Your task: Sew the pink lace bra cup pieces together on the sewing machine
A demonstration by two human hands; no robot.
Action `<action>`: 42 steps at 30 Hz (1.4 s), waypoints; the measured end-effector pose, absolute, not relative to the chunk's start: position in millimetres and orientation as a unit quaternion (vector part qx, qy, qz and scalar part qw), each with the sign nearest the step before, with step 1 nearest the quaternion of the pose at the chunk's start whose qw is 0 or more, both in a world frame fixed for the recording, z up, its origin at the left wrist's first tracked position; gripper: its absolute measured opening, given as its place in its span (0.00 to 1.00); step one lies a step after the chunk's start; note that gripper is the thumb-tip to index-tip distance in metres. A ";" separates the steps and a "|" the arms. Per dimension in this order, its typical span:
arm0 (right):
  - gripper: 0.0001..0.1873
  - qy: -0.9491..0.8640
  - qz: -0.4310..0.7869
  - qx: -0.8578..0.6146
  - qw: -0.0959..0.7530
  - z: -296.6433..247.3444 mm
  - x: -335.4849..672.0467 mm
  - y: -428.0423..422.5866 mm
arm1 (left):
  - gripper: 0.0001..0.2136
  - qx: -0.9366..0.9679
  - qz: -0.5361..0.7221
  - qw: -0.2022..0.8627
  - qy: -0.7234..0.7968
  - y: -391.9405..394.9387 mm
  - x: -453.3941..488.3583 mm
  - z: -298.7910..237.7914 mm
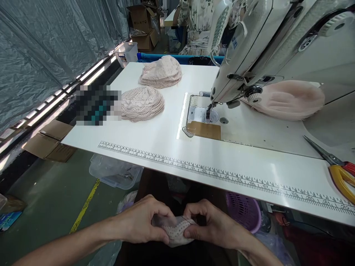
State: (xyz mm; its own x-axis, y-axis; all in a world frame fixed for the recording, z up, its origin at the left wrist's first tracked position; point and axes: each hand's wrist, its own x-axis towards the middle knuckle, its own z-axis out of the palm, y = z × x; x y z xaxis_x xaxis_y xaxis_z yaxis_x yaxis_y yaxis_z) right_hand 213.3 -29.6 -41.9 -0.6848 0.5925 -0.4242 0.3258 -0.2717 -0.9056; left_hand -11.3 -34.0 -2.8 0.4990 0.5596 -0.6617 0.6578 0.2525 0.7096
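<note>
Above my lap, in front of the table edge, both hands grip a small pale lace-trimmed fabric cup (177, 229). My left hand (148, 220) pinches its left side between thumb and fingers. On the right side, my right hand (206, 223) pinches its edge with thumb and forefinger. The cup is curved, with a scalloped lace band along it; its underside is partly hidden by my fingers. Two stacks of similar lace cups, a nearer stack (142, 104) and a farther stack (162, 72), lie on the white table (133, 136).
A sewing machine (249, 48) stands on the right of the table, with pink padded cups (291, 99) behind its needle. Yellow-and-red-handled scissors (341, 170) lie at the right edge. Below are a clear bin (115, 171) and a purple basket (244, 210). A person (199, 26) stands beyond.
</note>
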 end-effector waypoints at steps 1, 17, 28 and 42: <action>0.07 -0.599 0.698 -0.380 0.098 -41.9 213.2 -29.2 | 0.13 0.613 -0.041 0.608 0.503 -34.0 -10.7 -1.5; 0.11 -0.552 0.740 -0.354 0.153 -42.7 209.3 -27.5 | 0.12 0.574 0.034 0.681 0.454 -30.4 -8.0 -16.8; 0.10 -0.599 0.669 -0.396 0.192 -39.3 206.2 -30.5 | 0.15 0.623 0.076 0.618 0.473 -34.2 -6.5 -27.5; 0.16 -0.616 0.655 -0.385 0.207 -43.5 209.9 -33.2 | 0.13 0.602 0.073 0.634 0.480 -34.7 -3.7 -21.2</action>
State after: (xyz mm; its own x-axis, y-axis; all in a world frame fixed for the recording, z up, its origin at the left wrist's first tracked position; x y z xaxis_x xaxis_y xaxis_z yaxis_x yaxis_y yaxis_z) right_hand 209.9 -33.2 -43.5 -0.6180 0.7454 -0.2499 0.2038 -0.1550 -0.9667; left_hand -3.7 -34.7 -21.2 0.5288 0.6705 -0.5204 0.4852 0.2643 0.8335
